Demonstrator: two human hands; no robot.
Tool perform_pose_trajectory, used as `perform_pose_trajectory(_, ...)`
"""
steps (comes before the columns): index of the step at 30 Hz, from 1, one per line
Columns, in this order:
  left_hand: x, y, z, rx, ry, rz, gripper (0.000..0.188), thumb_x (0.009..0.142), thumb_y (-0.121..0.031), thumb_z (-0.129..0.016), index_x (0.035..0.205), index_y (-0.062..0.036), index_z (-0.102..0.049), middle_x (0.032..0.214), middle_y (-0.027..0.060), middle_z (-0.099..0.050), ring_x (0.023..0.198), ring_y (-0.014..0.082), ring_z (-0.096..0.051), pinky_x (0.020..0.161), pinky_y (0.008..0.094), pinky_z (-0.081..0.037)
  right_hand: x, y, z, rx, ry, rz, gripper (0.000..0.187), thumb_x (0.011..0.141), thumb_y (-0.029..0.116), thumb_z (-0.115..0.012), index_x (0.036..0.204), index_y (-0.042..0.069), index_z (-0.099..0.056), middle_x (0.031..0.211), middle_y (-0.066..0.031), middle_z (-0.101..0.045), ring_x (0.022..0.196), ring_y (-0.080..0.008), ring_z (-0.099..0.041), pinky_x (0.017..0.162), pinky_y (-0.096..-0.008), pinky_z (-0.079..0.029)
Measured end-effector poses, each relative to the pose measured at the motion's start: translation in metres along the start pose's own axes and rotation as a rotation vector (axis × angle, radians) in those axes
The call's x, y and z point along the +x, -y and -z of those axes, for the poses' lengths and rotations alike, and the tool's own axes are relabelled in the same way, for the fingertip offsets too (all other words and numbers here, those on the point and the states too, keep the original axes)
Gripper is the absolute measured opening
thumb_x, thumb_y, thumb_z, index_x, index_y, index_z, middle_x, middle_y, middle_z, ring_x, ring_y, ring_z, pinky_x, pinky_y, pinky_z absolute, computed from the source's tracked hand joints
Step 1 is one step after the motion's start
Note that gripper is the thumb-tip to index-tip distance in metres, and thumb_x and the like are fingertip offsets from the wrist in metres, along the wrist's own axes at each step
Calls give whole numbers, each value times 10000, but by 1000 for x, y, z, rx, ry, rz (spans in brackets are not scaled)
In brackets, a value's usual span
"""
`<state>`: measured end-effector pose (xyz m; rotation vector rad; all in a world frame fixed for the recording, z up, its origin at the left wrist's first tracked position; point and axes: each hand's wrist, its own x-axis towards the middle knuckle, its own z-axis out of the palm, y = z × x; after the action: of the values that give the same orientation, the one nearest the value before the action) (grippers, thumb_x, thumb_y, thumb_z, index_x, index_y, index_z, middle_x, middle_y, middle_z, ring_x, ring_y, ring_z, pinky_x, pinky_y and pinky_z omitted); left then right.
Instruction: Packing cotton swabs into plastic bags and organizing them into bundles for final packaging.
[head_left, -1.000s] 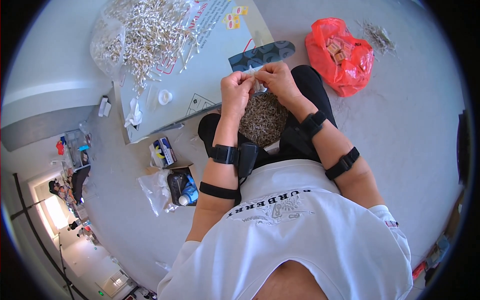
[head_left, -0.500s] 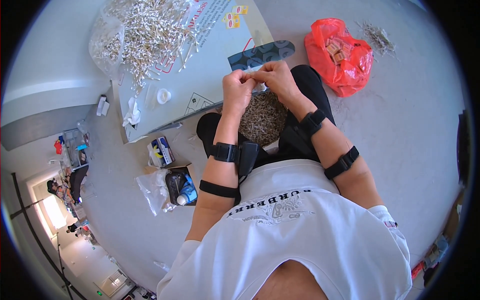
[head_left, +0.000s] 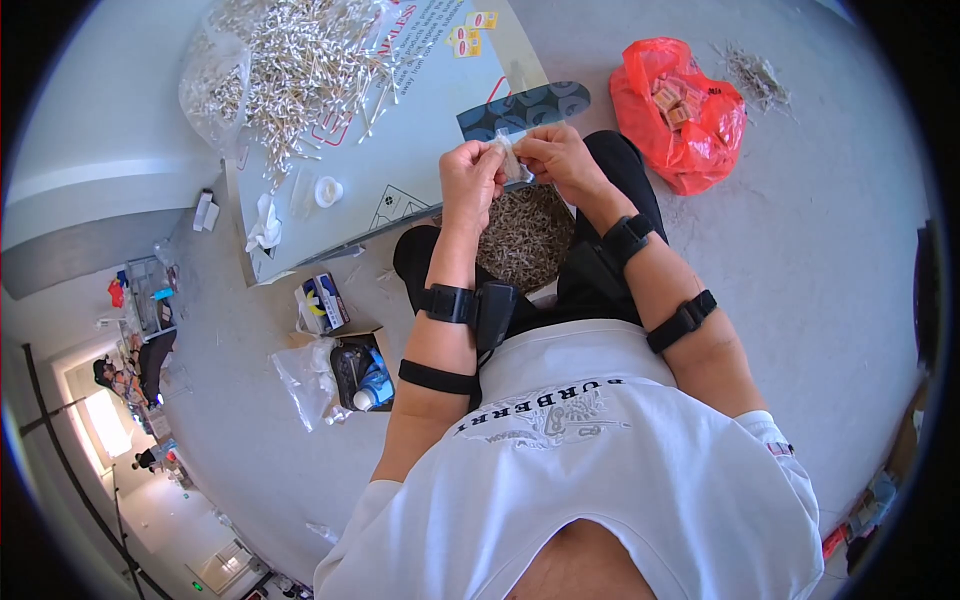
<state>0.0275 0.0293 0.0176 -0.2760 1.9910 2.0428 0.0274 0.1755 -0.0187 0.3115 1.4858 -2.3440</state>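
Note:
Between my two hands is a small clear plastic bag (head_left: 510, 160), its whitish contents too small to make out. My left hand (head_left: 470, 182) pinches one side of it with thumb and forefinger. On the other side, my right hand (head_left: 563, 162) also has its fingertips closed on the bag. Below them, between my knees, sits a box filled with brownish thin sticks (head_left: 527, 238). A dark blue patterned flat piece (head_left: 535, 108) with a rounded end lies on the table edge just beyond my hands.
A heap of cotton swabs (head_left: 310, 75) spills from a clear bag on the table (head_left: 420, 130). Near it lie a white roll (head_left: 327, 192), crumpled tissue (head_left: 264, 225) and yellow cards (head_left: 467, 42). A red plastic bag (head_left: 715, 150) with small packs stands right; a carton (head_left: 384, 345) sits left.
My hands have drawn slightly apart, the left one moving a little left. The small plastic bag between them now shows more fully.

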Motion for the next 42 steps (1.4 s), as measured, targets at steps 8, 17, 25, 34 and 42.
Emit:
perform_pose_trajectory(8,2,1,-4,118,-15,-54,113,807,-87,-683,757,-11,-617,621,6,-570,499,60,-506,401,184,-359,-4,4,-3,59,-21,12,149,841,147,-633,734,46,-608,596,37,-493,491,-32,-411,422,-181,-289)
perform_pose_trajectory(17,1,0,-6,166,-33,-92,63,796,-51,-642,758,-11,-612,623,9,-574,510,65,-524,420,188,-379,-3,7,-7,-119,-75,85,117,788,112,-658,765,-1,-639,649,-5,-572,515,-60,-465,439,-206,-336)
perform_pose_trajectory(25,10,12,0,316,-30,-259,91,796,-62,-644,739,-6,-600,617,1,-571,503,58,-494,431,191,-369,-5,4,-5,32,13,33,111,843,107,-621,769,25,-617,641,28,-516,530,-37,-433,454,-179,-315)
perform_pose_trajectory(34,14,17,20,224,-124,-165,73,800,-49,-624,748,-2,-602,611,21,-572,496,71,-513,405,205,-365,-3,0,-6,39,-67,20,103,763,100,-652,753,-2,-654,601,10,-536,499,-64,-463,437,-203,-330)
perform_pose_trajectory(42,34,28,158,786,-851,-498,91,789,-95,-579,791,-8,-603,739,125,-612,713,281,-591,646,387,-468,-8,7,-8,38,-77,-6,122,782,81,-624,681,19,-593,596,3,-494,467,-57,-403,411,-199,-280)
